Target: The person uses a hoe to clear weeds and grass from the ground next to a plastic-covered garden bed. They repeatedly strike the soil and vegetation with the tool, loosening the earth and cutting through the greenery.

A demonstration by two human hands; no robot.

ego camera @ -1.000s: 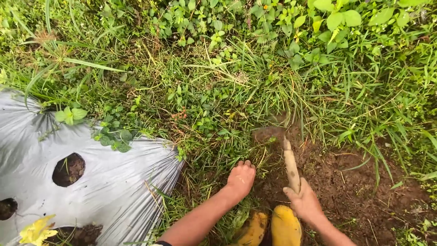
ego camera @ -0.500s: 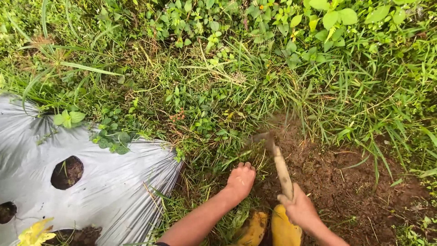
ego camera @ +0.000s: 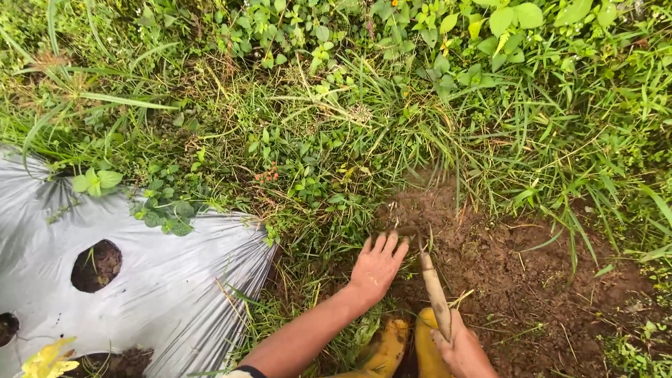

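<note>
Your left hand (ego camera: 376, 267) lies flat, fingers apart, on grass (ego camera: 329, 210); your right hand (ego camera: 462, 350) clamps the tool handle (ego camera: 434, 287). Soil patch (ego camera: 518, 273) beyond is bared, weeds remaining around it.

A sheet (ego camera: 161, 294) covers the ground at the lower left, with holes (ego camera: 96, 265) in it; a leaf (ego camera: 47, 358) lies on its near corner. Grass (ego camera: 308, 140) runs behind the sheet and across the far side. A patch of bare soil (ego camera: 532, 280) lies at the lower right, with grass behind it and to its right. The left hand (ego camera: 376, 267) rests on the ground at the left edge of the soil, between sheet and soil. Just right of it a stick (ego camera: 434, 290) stands in the soil, held at its near end by the right hand (ego camera: 462, 350). Two boots (ego camera: 409, 346) sit nearest, between the forearms.
</note>
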